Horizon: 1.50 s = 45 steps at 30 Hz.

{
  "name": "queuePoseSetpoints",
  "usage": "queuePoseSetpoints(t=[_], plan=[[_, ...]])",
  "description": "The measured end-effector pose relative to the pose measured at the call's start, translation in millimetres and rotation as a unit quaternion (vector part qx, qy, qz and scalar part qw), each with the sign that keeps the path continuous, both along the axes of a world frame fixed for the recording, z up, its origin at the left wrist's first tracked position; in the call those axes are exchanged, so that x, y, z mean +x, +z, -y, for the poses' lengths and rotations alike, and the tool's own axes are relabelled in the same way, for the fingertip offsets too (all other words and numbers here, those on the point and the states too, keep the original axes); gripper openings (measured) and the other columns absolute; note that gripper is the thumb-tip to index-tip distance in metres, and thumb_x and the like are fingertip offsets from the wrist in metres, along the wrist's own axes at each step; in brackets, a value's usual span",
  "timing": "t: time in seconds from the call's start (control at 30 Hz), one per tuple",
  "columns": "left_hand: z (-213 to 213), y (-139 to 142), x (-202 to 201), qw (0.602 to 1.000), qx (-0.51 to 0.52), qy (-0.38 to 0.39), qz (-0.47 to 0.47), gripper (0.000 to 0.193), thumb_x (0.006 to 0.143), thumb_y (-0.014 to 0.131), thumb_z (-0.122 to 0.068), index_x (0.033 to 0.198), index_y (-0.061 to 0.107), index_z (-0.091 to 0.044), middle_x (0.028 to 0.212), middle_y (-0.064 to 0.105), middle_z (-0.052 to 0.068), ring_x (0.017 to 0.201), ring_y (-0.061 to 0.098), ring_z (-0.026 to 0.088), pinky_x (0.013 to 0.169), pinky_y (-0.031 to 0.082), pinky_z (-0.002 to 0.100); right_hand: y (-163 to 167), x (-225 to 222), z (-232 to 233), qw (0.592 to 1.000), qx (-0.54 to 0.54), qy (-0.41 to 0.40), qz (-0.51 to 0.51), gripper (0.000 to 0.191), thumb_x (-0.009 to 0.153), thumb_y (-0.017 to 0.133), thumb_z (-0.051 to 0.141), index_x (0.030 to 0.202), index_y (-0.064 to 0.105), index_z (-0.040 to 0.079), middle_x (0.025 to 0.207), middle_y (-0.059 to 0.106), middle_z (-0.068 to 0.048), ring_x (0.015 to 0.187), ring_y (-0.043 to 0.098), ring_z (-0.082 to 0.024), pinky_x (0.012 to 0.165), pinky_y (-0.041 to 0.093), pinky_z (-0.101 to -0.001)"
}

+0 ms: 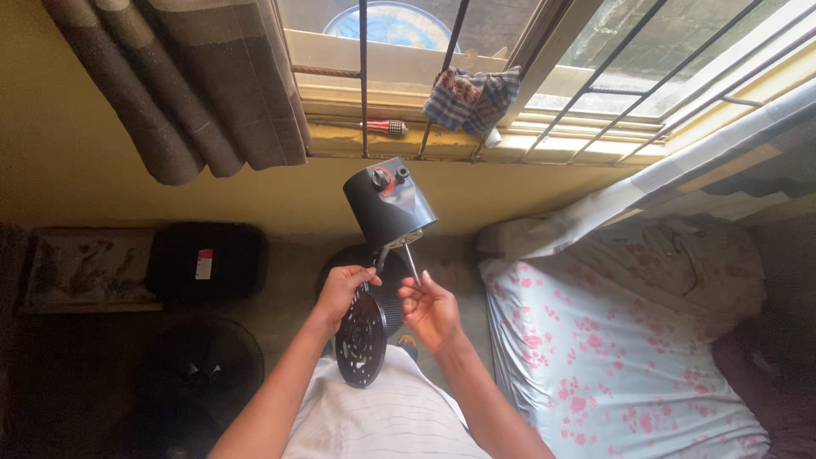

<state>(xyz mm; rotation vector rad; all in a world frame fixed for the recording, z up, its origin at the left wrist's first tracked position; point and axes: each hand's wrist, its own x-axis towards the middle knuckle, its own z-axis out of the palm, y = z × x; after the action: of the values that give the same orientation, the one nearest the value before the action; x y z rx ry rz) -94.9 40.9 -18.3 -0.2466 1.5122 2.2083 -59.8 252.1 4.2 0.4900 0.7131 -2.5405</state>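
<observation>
The left hand (342, 289) grips a round black perforated plastic disc (360, 339) by its rim while the right hand (431, 308) pinches the thin metal shaft (411, 260) of the dark grey cylindrical fan motor housing (389, 204).

Fan motor (390, 206): dark round housing, tilted, shaft (411, 263) pointing down. Guard plate (361, 339): black perforated disc, held on edge below.
</observation>
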Motion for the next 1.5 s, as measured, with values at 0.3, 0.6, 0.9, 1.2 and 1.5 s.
queuePoseSetpoints(t=[0.3,0.6,0.9,1.2,1.5], plan=[[6.7,4.1,0.5,1.000,-0.007,0.012,-0.013,0.027,0.098,0.067,-0.021,0.082,0.073,0.001,0.062,0.062,0.001,0.047,0.056,0.006,0.044,0.043,0.023,-6.2,6.7,3.9,0.995,0.089,-0.011,0.044,0.050,0.087,0.055,0.051,0.092,0.067,0.003,0.077,0.071,-0.009,0.059,0.065,-0.018,0.053,0.050,-0.0291],[5.4,11.8,3.7,1.000,-0.015,0.015,-0.012,0.027,0.096,0.068,-0.021,0.081,0.074,0.000,0.061,0.061,0.001,0.047,0.054,0.006,0.043,0.042,0.022,-3.5,6.8,5.3,0.989,0.142,-0.030,-0.027,0.036,0.093,0.059,0.040,0.092,0.063,0.004,0.084,0.072,-0.007,0.060,0.064,-0.016,0.053,0.050,-0.0279],[6.5,10.4,5.7,0.963,0.031,0.256,-0.075,0.026,0.097,0.068,-0.021,0.080,0.072,-0.002,0.062,0.053,-0.003,0.050,0.042,0.005,0.045,0.030,0.024,5.8,10.6,5.1,0.964,0.201,0.075,-0.155,0.024,0.097,0.074,0.021,0.103,0.063,0.000,0.097,0.072,-0.012,0.078,0.069,-0.018,0.069,0.057,-0.0328],[-10.5,35.4,-4.8,0.869,0.008,0.486,-0.095,0.036,0.103,0.063,-0.027,0.075,0.063,-0.003,0.067,0.056,-0.004,0.056,0.047,0.004,0.049,0.035,0.022,58.0,31.1,-8.1,0.951,0.121,0.162,-0.236,0.059,0.087,0.071,0.049,0.122,0.064,0.002,0.120,0.074,-0.012,0.107,0.073,-0.022,0.084,0.061,-0.0382],[-11.3,85.0,14.9,0.976,-0.035,0.070,-0.202,0.022,0.095,0.070,-0.022,0.092,0.072,0.000,0.075,0.068,0.001,0.059,0.058,0.005,0.049,0.045,0.023,39.9,28.2,-68.1,0.914,0.321,-0.007,-0.249,0.030,0.101,0.062,0.013,0.124,0.067,-0.005,0.102,0.074,-0.013,0.081,0.068,-0.019,0.072,0.058,-0.0360]])
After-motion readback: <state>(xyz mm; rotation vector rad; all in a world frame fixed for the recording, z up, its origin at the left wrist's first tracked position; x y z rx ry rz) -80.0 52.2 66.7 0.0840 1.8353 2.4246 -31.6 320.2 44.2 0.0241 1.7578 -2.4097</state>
